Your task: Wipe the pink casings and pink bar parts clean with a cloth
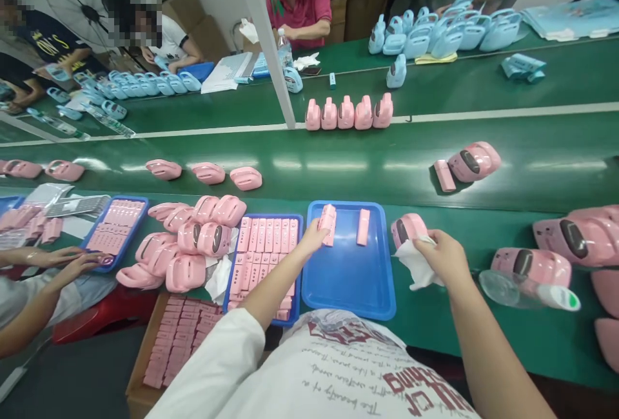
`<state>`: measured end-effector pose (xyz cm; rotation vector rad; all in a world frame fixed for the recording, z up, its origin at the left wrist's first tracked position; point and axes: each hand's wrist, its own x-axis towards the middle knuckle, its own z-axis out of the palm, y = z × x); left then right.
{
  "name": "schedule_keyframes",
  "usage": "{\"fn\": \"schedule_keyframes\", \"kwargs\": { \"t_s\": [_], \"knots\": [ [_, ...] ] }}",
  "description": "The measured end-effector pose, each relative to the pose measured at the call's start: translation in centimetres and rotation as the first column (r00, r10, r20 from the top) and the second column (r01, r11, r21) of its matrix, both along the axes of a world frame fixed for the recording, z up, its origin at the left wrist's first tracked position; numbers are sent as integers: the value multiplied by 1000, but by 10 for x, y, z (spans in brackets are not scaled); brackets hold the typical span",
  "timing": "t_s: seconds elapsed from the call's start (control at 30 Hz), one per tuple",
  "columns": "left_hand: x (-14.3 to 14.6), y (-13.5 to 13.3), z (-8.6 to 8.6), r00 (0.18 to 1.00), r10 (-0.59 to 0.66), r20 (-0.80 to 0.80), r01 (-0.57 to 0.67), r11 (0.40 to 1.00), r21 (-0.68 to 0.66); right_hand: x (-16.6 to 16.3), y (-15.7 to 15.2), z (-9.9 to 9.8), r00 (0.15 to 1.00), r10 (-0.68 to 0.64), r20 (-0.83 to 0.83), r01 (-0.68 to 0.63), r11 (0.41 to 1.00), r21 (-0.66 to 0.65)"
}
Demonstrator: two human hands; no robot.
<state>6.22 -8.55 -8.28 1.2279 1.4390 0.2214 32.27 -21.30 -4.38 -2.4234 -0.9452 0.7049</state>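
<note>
L hand (316, 236) has its fingers closed on a pink stick (329, 220), over the far L part of the blue tray (345, 283); R hand (442, 253) pinches a white wipe (416, 269), prob. tissue, hard to be sure. Wipe hangs limp & creased, covering the lower part of a pink unit (405, 227): glossy, rounded plastic w/ a dark oval window. Stick is a slim, smooth oblong w/ small dark print.

Surface: matte green bench (435, 341), w/ a shinier green belt (338, 177) beyond, lamp glare on it, pink units spaced along. Clear bottle (507, 289) w/ white-&-green top lies on its side at R. Room: co-workers across the line near lt-blue units (447, 35), cartons & big wire fan (80, 9) behind; another person's hands (87, 259) at far L.

Containers: blue tray has one more stick (363, 227) lying in it, R of the held one. Full tray (271, 216), just L, is packed w/ sticks in rows. Brown box (135, 399) below bench edge holds stacked pink pcs.
</note>
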Motion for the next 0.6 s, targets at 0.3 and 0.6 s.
{"fn": "schedule_keyframes", "kwargs": {
  "t_s": [0.3,0.6],
  "knots": [
    [74,160,-15,956,1,-293,52,983,174,-10,191,-24,927,46,-373,98,930,355],
    [46,178,-28,933,295,-206,-224,924,310,-31,245,-87,843,44,-537,191,907,374]
  ]
}}
